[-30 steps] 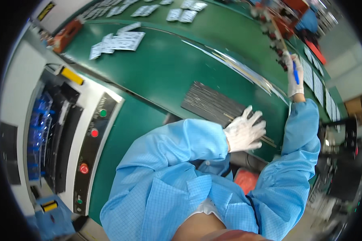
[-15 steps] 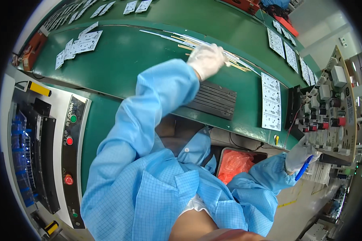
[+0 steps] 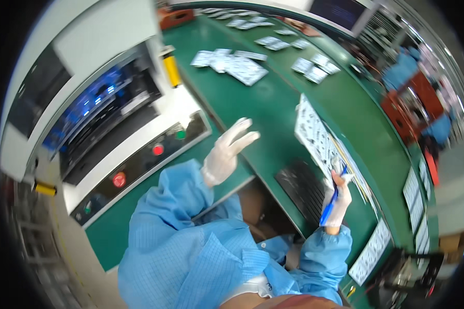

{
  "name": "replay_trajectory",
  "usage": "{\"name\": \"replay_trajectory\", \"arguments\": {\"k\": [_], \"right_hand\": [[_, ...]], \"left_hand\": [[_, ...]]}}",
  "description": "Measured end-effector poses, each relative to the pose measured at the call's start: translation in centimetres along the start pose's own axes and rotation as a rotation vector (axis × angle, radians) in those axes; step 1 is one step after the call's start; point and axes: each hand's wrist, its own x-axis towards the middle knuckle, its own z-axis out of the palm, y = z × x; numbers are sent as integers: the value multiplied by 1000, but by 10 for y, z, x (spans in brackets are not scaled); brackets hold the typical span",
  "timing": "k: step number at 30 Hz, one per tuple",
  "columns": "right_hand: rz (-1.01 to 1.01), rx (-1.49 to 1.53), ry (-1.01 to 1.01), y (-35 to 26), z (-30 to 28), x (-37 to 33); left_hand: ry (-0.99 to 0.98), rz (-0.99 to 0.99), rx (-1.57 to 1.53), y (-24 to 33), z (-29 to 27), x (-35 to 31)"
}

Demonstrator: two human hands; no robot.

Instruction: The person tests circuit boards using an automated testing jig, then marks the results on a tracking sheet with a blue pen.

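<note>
My left hand [image 3: 226, 157], in a white glove, is in the air near the front edge of the green bench, beside the machine's button panel. Its fingers are apart and nothing is in them. In my right hand [image 3: 338, 202], also gloved, is a printed circuit board [image 3: 314, 135], held by its lower end and tilted up above the bench. A blue pen [image 3: 331, 205] lies between the fingers of that same hand. Under the board is a black ridged block [image 3: 299, 188], and thin white and tan strips [image 3: 357, 177] show behind it.
At the left stands a white machine with a black button panel [image 3: 157, 150] and a lit blue interior [image 3: 95, 98]. White board panels [image 3: 245, 69] lie on the green bench [image 3: 278, 110]; another panel [image 3: 370, 252] is at right. People work at the far right.
The view has swung toward the machine on the left. My left hand has left the strips and opened. My right hand has brought the circuit board in from the right, over the bench.
</note>
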Motion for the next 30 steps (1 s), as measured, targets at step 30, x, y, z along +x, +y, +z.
{"name": "replay_trajectory", "arguments": {"k": [30], "right_hand": [[-942, 32, -801, -98, 287, 21]], "left_hand": [[1094, -968, 1383, -38, -235, -283]]}}
